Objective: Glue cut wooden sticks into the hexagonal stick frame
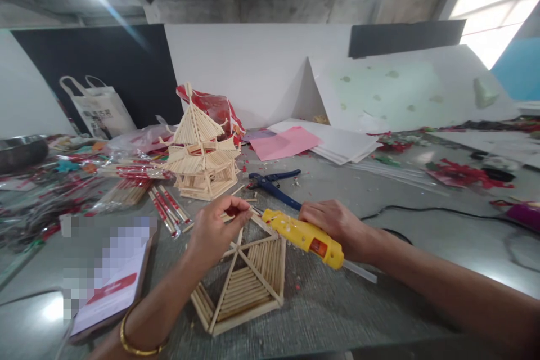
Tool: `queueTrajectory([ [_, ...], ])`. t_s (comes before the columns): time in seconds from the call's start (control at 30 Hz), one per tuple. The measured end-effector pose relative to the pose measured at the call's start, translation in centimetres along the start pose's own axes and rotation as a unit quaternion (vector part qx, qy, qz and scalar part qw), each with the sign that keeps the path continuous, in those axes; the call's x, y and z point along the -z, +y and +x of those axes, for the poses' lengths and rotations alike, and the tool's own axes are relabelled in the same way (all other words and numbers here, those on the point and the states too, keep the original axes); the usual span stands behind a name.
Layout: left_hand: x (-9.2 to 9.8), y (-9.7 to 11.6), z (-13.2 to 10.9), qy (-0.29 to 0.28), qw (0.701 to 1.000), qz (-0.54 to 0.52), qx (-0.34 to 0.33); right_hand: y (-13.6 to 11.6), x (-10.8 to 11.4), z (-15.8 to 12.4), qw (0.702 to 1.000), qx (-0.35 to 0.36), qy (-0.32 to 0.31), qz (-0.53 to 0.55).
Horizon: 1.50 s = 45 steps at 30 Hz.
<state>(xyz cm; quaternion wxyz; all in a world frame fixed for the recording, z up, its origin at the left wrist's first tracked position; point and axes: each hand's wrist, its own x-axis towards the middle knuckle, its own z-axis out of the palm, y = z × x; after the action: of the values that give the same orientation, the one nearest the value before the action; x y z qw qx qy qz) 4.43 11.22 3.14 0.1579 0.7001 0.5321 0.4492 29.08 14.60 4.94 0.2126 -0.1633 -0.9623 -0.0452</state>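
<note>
My right hand (pixel 327 222) is closed around a yellow hot glue gun (pixel 295 232), a clear glue stick poking out of its back end. The gun's nozzle points left at the far rim of a hexagonal frame of wooden sticks (pixel 247 291), close to my left fingertips. Thumb and fingers of my left hand (pixel 217 230) are pinched together at that rim; what is between them, if anything, is too small to tell. Several of the frame's triangular sections are filled with rows of sticks. My left hand and forearm hide part of its left side.
Behind my left hand stands a tiered stick pagoda (pixel 202 152). Blue-handled pliers (pixel 276 187) lie beyond the frame. Wrapped stick bundles (pixel 169 205) and a tablet-like device (pixel 112 287) lie left. A black cable (pixel 405 209) runs right; pink paper (pixel 284 143) lies behind.
</note>
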Motion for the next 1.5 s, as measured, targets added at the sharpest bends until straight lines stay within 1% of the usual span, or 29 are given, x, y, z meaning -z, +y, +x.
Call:
queueTrajectory([
  [0.1, -0.1, -0.3, -0.1, 0.002, 1.0, -0.004, -0.009, 0.1, -0.1, 0.0, 1.0, 0.008, 0.01, 0.007],
  [0.2, -0.2, -0.6, -0.1, 0.004, 1.0, -0.009, -0.009, 0.1, -0.1, 0.0, 1.0, 0.005, 0.006, 0.007],
  [0.37, -0.2, -0.7, 0.0, 0.032, 0.998, -0.043, 0.017, 0.3, -0.2, -0.2, 1.0, -0.005, 0.019, -0.023],
  [0.47, -0.1, -0.6, 0.1, 0.055, 0.994, -0.082, 0.045, 0.7, -0.6, -0.4, 0.997, -0.032, 0.04, -0.06],
  [0.53, 0.0, -0.4, 0.1, 0.067, 0.988, -0.127, 0.064, 1.3, -0.8, -0.7, 0.992, -0.074, 0.058, -0.084],
  [0.6, 0.0, -0.3, 0.2, 0.074, 0.972, -0.203, 0.088, 2.1, -0.9, -1.0, 0.982, -0.127, 0.084, -0.109],
  [0.63, 0.1, -0.2, 0.3, 0.076, 0.959, -0.253, 0.103, 2.6, -0.8, -1.1, 0.975, -0.154, 0.102, -0.12],
  [0.7, 0.2, 0.1, 0.5, 0.074, 0.922, -0.356, 0.134, 3.4, -0.7, -1.4, 0.958, -0.202, 0.15, -0.137],
  [0.77, 0.3, 0.3, 0.7, 0.056, 0.881, -0.442, 0.159, 3.9, -0.6, -1.6, 0.947, -0.226, 0.185, -0.135],
  [0.83, 0.4, 0.3, 0.8, 0.03, 0.845, -0.501, 0.185, 3.8, -0.5, -1.5, 0.952, -0.214, 0.183, -0.124],
  [0.9, 0.3, 0.1, 0.9, 0.019, 0.812, -0.54, 0.219, 3.0, -0.6, -1.3, 0.966, -0.176, 0.145, -0.117],
  [1.0, -0.1, -0.1, 0.9, 0.026, 0.77, -0.578, 0.27, 1.1, -0.8, -0.6, 0.983, -0.107, 0.102, -0.113],
  [1.1, -0.7, -0.1, 0.9, 0.03, 0.74, -0.606, 0.291, -0.5, -1.1, 0.1, 0.989, -0.059, 0.098, -0.09],
  [1.23, -1.2, 0.3, 0.8, 0.024, 0.728, -0.618, 0.296, -1.1, -1.7, 0.5, 0.991, -0.041, 0.082, -0.095],
  [1.33, -1.4, 0.5, 0.6, 0.027, 0.728, -0.617, 0.297, -1.0, -2.1, 0.5, 0.991, -0.025, 0.074, -0.105],
  [1.5, -1.6, 0.4, 0.4, 0.021, 0.727, -0.613, 0.308, -0.9, -2.5, 0.6, 0.989, -0.012, 0.083, -0.122],
])
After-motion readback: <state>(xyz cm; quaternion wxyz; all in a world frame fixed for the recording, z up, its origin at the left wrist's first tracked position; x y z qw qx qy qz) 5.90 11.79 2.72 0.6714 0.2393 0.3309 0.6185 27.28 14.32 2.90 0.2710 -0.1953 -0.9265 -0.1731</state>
